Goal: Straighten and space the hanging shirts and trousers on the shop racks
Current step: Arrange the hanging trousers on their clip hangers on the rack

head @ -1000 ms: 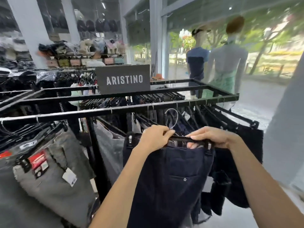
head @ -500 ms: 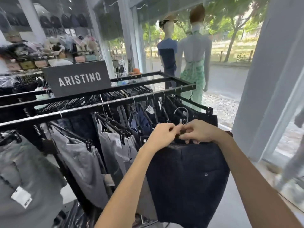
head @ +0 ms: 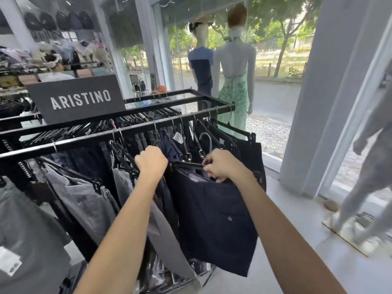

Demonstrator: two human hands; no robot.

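Navy trousers point(head: 212, 213) at frame centre-right, hanger point(head: 186, 164) off rail point(head: 84, 138), hook point(head: 205, 134) free. Right hand point(head: 222, 166) pinches hanger; left hand point(head: 151, 161) clenched on neighbour hangers point(head: 125, 162). Hold gap open, seat hook squarely on rail, then level waistband.

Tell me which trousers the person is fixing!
Find the black rack under the ARISTINO sign. Near its window end, the right hand holds navy trousers on a black clip hanger. Unlike the neighbours, their hook hangs free of the rail.
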